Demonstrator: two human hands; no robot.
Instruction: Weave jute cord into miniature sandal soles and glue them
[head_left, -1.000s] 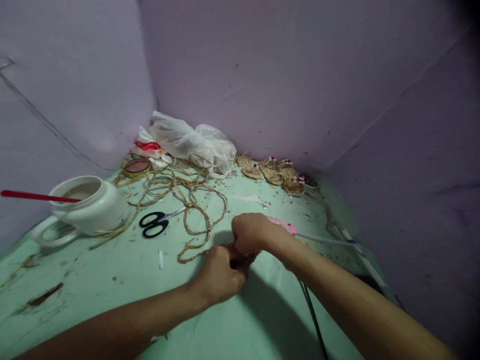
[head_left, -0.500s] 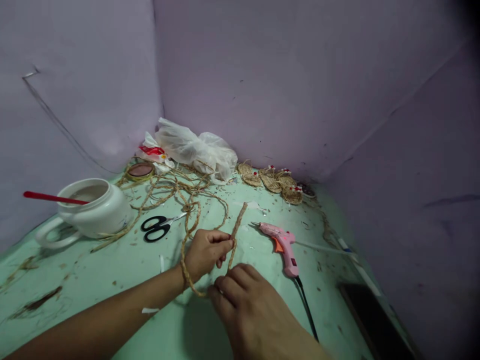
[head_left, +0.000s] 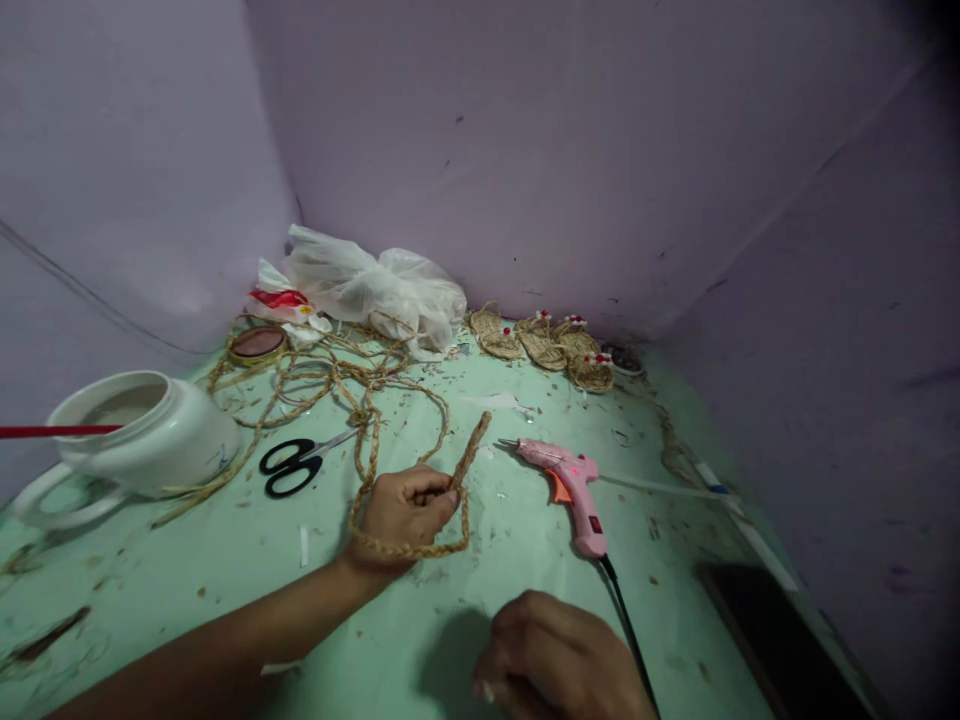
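Note:
My left hand is closed in a pinch on a braided straw cord, near its end. The pinched end is a thicker strip that sticks up and away from me past the fingers. From there the cord loops round over my left wrist and runs back into a tangle. Lower right, my right hand hovers over the table with fingers curled in, off the cord; what it holds, if anything, is hidden. A pink glue gun with an orange trigger lies just beyond my right hand, its nozzle toward the cord end.
Black-handled scissors and a white mug with a red stick are at left. Behind lie a plastic bag, a tape roll and several small woven pieces with red beads. A dark flat object lies at right.
My right hand has let go of the cord and moved right and toward me. The cord's loop now hangs across my left wrist. The view has shifted slightly to the right.

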